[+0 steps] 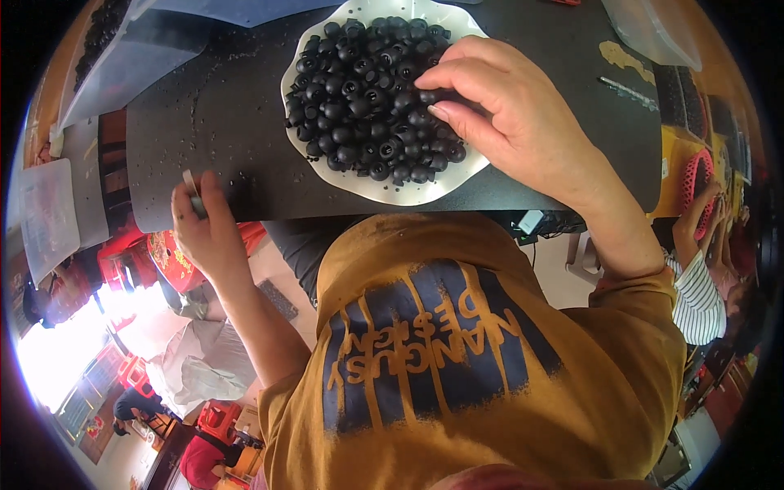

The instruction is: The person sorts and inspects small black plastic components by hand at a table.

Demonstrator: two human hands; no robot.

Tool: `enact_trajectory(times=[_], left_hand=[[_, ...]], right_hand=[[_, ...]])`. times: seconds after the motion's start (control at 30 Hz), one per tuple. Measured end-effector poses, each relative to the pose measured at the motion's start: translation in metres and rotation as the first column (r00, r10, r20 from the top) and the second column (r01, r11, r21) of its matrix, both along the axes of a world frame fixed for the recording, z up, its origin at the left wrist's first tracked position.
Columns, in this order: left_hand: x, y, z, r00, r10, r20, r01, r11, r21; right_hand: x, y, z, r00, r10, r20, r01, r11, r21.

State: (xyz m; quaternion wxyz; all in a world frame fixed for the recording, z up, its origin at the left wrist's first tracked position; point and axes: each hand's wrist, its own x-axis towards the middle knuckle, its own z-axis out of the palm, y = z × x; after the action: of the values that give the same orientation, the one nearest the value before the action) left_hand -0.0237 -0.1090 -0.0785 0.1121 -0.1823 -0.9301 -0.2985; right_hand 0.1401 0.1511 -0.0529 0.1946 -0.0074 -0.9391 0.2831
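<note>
A white plate with a wavy rim [296,77] is heaped with small black round parts [359,106], several of which show a hole in the end. My right hand [514,110] reaches over the plate's right side. Its thumb and forefinger close around one black round part [428,96] at the heap's edge. Near the table's front left edge, my left hand [208,224] is closed on a small flat tool [194,194] with a pale, blade-like tip. The rest of that tool is hidden by the fingers.
The dark table [245,139] has black crumbs scattered at its left. A translucent bin [135,69] stands at the far left, and a clear container [653,33] at the far right. A thin metal strip [629,92] lies on the right side. Another person's striped sleeve [700,302] shows at the right.
</note>
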Motion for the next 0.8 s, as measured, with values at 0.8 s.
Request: enact_trajectory(times=[0.8], left_hand=[[0.087, 0.029, 0.037, 0.528, -0.768, 0.363, 0.440, 0.613, 0.657]], right_hand=[[0.020, -0.095, 0.020, 0.995, 0.099, -0.024, -0.021, -0.031, -0.999]])
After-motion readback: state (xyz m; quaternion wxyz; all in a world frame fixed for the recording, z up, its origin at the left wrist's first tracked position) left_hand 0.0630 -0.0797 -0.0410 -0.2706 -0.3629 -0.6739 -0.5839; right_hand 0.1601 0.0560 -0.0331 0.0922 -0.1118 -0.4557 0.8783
